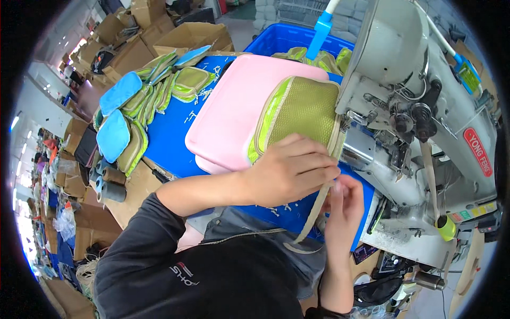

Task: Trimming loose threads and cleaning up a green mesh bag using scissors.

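A green mesh pouch panel [305, 109] with bright lime edging lies at the sewing machine's stitching head [353, 125], its right edge against it. My left hand [292, 170] rests over the panel's near right corner, its fingers pressed together on the edge. A beige binding tape [314, 215] runs from that edge down towards my lap. Just below the left fingertips, my right hand [345, 202] is closed, thumb against fingers, at the tape's upper part. The exact grip between the two hands is partly hidden. Under the panel is a pink padded board [228, 106].
Green and blue pouch pieces [119, 93] are piled at the left of the blue table [172, 127]. Thread spools [113, 190] stand at its left edge. A blue crate [265, 40] holds more pieces behind. Cardboard boxes [194, 37] stand at the far left.
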A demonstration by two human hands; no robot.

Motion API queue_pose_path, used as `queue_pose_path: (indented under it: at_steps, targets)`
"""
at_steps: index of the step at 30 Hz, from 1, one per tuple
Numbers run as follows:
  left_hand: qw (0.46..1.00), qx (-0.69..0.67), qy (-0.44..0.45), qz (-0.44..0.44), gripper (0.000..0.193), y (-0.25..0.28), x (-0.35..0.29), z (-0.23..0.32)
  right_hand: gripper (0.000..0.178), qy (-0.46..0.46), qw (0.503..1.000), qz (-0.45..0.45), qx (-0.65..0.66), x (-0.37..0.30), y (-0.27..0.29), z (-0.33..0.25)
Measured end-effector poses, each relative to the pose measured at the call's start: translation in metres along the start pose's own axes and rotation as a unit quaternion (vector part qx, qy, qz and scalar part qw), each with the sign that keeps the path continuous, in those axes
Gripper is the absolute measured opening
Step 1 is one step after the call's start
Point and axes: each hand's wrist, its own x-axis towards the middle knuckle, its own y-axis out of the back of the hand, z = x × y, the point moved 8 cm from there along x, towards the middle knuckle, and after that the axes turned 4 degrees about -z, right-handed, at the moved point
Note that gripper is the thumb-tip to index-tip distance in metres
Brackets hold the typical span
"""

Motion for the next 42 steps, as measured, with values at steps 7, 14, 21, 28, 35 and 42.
queue_pose_path:
  at_steps: [7,14,21,28,35,42]
  targets:
    - [0.991,0.115,-0.068,-0.018,0.024,-0.003,-0.005,0.023,0.002,0.08,0.995,-0.038,0.056,0.02,-0.012,0.009]
    - [0.974,0.175,-0.127,-0.069,0.025,-0.014,0.001,0.022,0.002,0.097,0.994,-0.037,0.046,0.038,-0.011,0.009]
    - [0.984,0.131,-0.105,-0.06,0.023,-0.016,0.01,0.001,0.005,0.085,0.994,-0.029,0.065,0.051,-0.01,0.003]
    - [0.993,0.066,-0.086,-0.055,0.022,-0.014,0.013,-0.011,0.007,0.085,0.996,-0.001,0.04,0.05,-0.008,0.006]
    - [0.993,0.069,-0.072,-0.062,0.022,-0.01,0.016,-0.01,0.005,0.139,0.99,0.007,-0.024,0.053,-0.007,0.004]
    - [0.994,0.013,-0.072,-0.086,0.025,-0.012,0.022,-0.029,0.006,0.081,0.996,0.032,0.005,0.058,-0.014,0.008]
